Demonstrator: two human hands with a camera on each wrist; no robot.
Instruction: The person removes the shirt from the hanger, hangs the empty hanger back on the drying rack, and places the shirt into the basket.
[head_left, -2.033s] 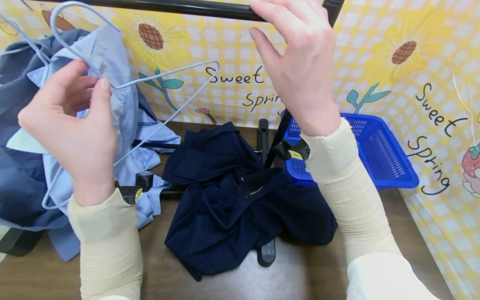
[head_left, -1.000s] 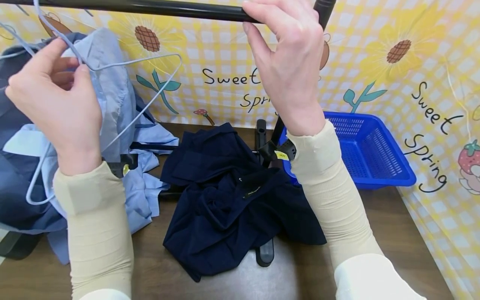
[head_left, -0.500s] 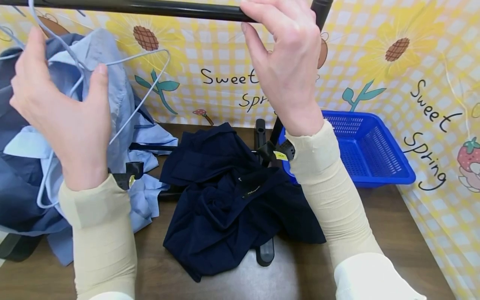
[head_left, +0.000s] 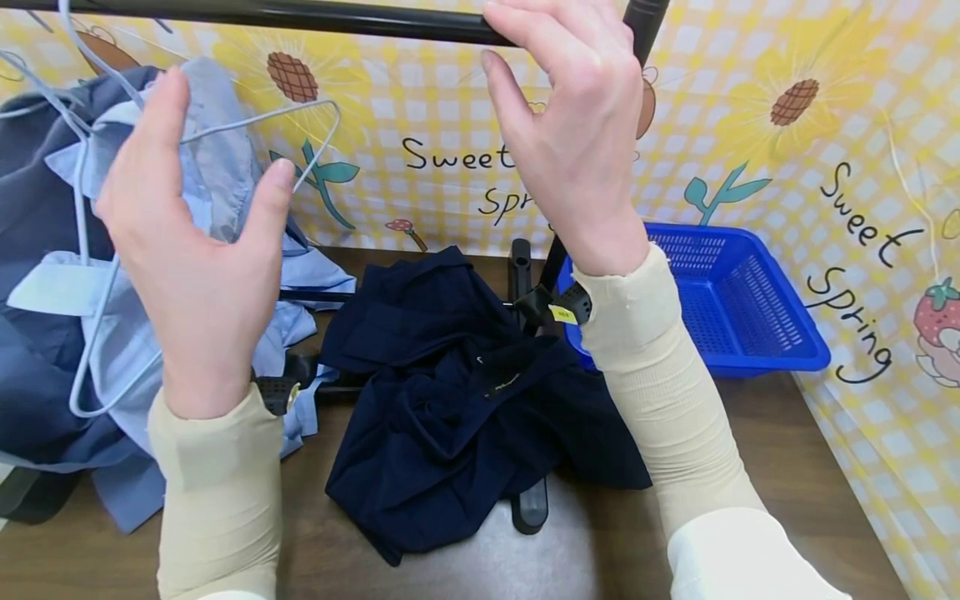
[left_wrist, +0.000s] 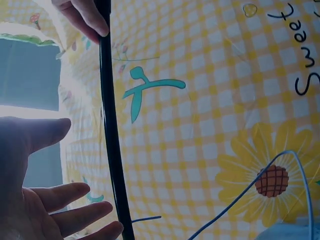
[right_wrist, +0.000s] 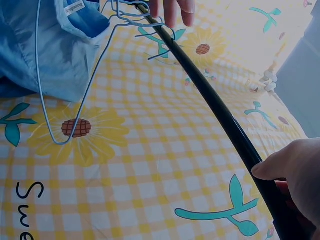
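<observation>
My left hand [head_left: 198, 242] is spread, thumb apart from the fingers, in front of a light-blue wire hanger [head_left: 330, 102]. Nothing is in its grasp. The hanger hangs by its hook from a black rail [head_left: 300, 18] and carries no garment that I can make out. Near the rail's right end, my right hand [head_left: 577, 133] grips it, fingers over the top and thumb [right_wrist: 270, 170] against the side. Behind the left hand hang blue shirts [head_left: 225, 125] on further hangers. Below lies a crumpled navy garment [head_left: 465, 417] with a small label at its collar.
A blue plastic basket [head_left: 817, 354] stands at the right, partly behind the right forearm. The rack's black foot [head_left: 532, 508] shows under the navy garment on the brown table [head_left: 337, 575]. A yellow checked cloth with sunflowers [head_left: 795, 102] covers the wall behind.
My left hand first pinches the hanger and carries it left and up to the rail. It then lets go and shifts right and down. The right hand stays on the rail.
</observation>
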